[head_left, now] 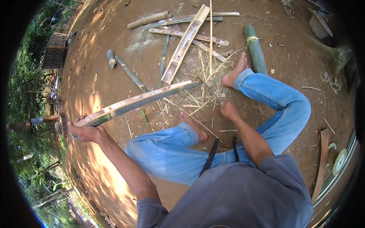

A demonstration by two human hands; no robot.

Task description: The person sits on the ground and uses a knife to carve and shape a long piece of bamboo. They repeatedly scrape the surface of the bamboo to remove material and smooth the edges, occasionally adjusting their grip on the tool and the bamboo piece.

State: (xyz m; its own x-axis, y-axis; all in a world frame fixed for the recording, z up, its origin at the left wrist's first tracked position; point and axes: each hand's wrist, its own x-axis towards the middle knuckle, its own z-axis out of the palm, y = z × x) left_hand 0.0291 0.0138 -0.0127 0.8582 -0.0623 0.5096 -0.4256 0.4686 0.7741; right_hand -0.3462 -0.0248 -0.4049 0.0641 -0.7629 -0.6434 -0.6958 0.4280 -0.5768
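My left hand [85,132] is wrapped round the near-left end of a long split bamboo piece [141,99], green outside and pale along its cut edge. The piece slants up to the right, its far end close to the ground between my feet. My right hand [229,110] is closed round the handle of a knife [211,90], mostly hidden in the fist. Its thin dark blade points up and left to the far end of the bamboo; I cannot tell whether they touch. Pale bamboo shavings [197,102] lie beneath.
Ahead lie several split bamboo lengths [186,43], crossing one another. An uncut green bamboo section [256,51] rests beyond my right foot. A short bamboo offcut [111,59] lies on the left. A basin [320,26] stands far right, with a wooden plank [321,163] on the right.
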